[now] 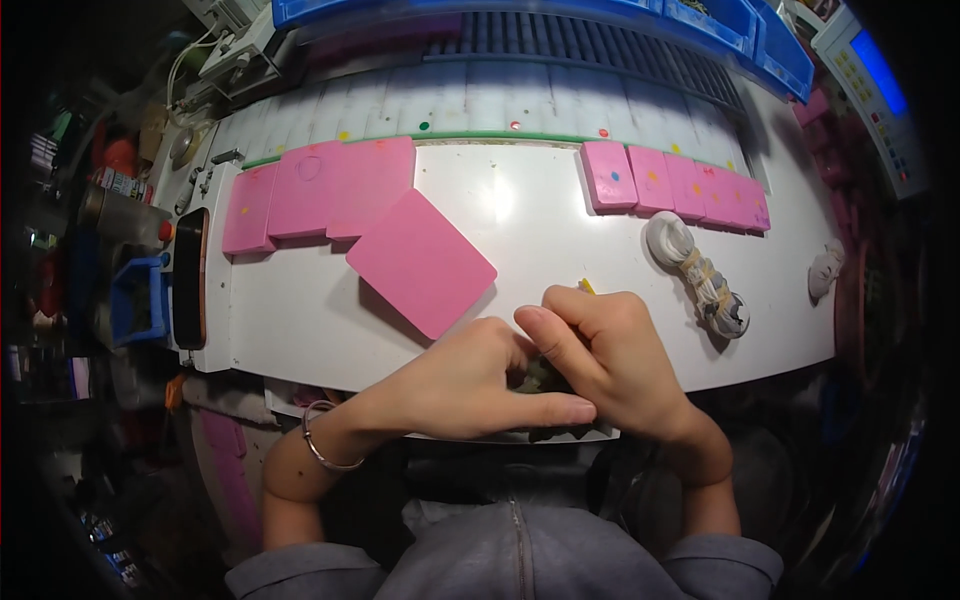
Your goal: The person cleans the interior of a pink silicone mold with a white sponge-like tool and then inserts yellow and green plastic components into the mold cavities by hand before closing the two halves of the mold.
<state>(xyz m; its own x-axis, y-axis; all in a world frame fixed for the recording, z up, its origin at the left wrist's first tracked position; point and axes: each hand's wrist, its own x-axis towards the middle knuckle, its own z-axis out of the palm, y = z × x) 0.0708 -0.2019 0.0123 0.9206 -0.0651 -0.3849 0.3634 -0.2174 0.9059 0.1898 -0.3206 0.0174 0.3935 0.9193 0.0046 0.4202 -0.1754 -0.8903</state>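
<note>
Both hands are together over the front edge of the white table point(520, 240). My left hand point(450, 385) has its fingers curled and its thumb stretched toward the right hand. Closed beside it, my right hand point(625, 360) has its thumb laid over bent fingers. Between and below the hands shows some dark greenish stuff point(542, 376), mostly hidden; its kind is unclear. A small yellow tip point(587, 286) pokes out behind the right hand. Just beyond my left hand lies a flat pink foam block point(425, 262), turned at an angle.
More pink blocks stand at the left point(345, 190) and in a row at the right point(670, 185). A white bundle bound with tan bands point(700, 275) lies right of my hands. Farther back are a white slatted strip point(480, 105) and blue bins point(700, 25). A phone point(191, 275) rests at left.
</note>
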